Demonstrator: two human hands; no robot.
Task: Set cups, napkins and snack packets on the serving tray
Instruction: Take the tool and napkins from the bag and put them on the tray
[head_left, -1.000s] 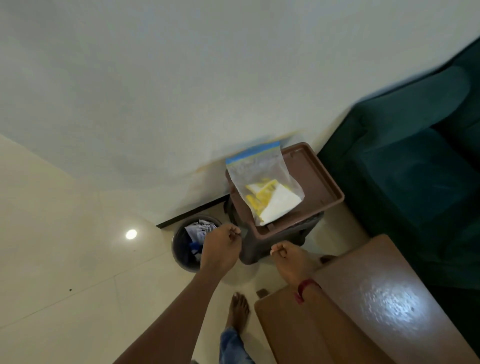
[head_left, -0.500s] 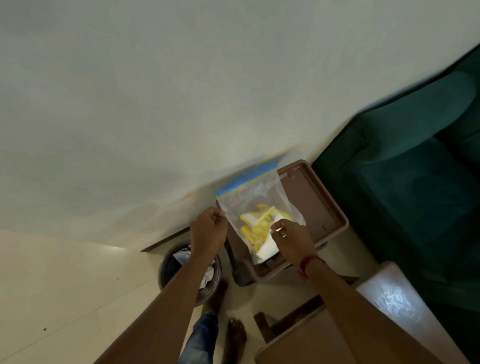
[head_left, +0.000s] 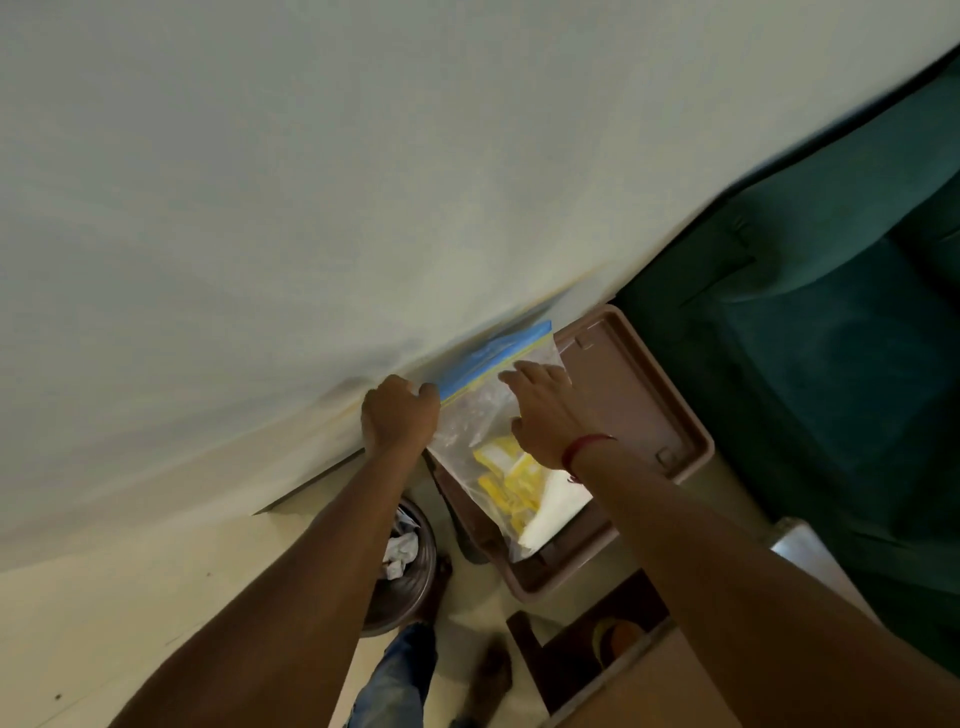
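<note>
Overhead, pale wall (head_left: 311, 208), brown tray (head_left: 639, 395).

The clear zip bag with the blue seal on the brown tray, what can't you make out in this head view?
- Clear zip bag: the yellow packets are blurred, print unreadable; right hand covers part.
- Left hand: fingertips hidden at the bag's corner, grip unclear.
- Brown plastic tray: near end hidden under bag and forearm.
- Round waste bin: half hidden by the left forearm.

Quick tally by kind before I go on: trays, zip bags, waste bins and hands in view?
Brown plastic serving tray: 1
Clear zip bag with blue seal strip: 1
Dark round waste bin: 1
Hands: 2, left hand, right hand
Total: 5
</note>
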